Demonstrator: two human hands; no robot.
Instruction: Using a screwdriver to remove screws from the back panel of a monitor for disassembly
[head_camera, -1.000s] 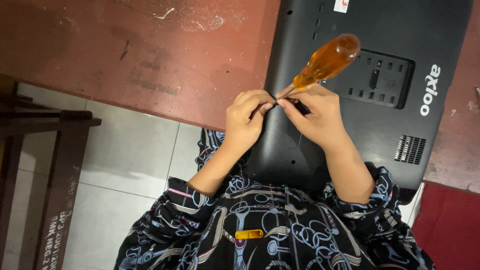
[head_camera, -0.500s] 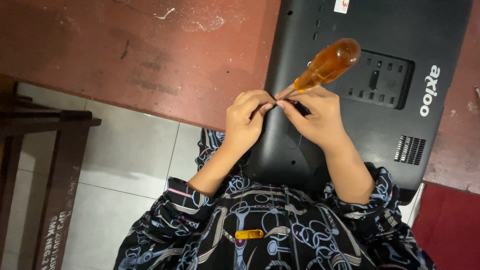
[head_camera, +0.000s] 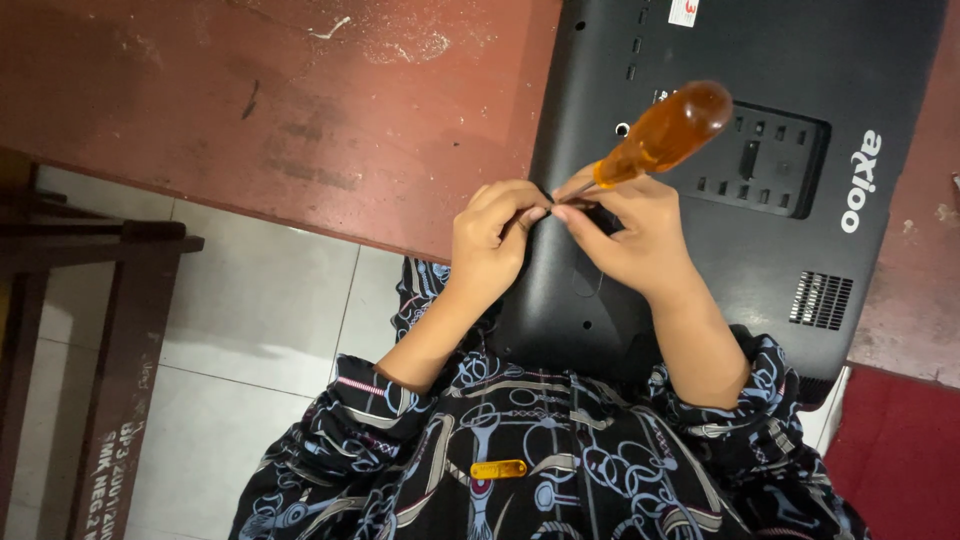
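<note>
Right hand (head_camera: 635, 240) grips the amber-handled screwdriver (head_camera: 655, 140), handle tilted toward the far right; left hand (head_camera: 492, 238) pinches its tip at the black plastic laptop's (head_camera: 800, 250) left edge.

My fingers (head_camera: 530, 215) hide the tip of the screwdriver (head_camera: 660, 135) and whatever small part they pinch there. My forearms cover the near edge of the black casing (head_camera: 760, 250), whose top runs off the frame. The wooden bench (head_camera: 90, 330) is cut off at left.
</note>
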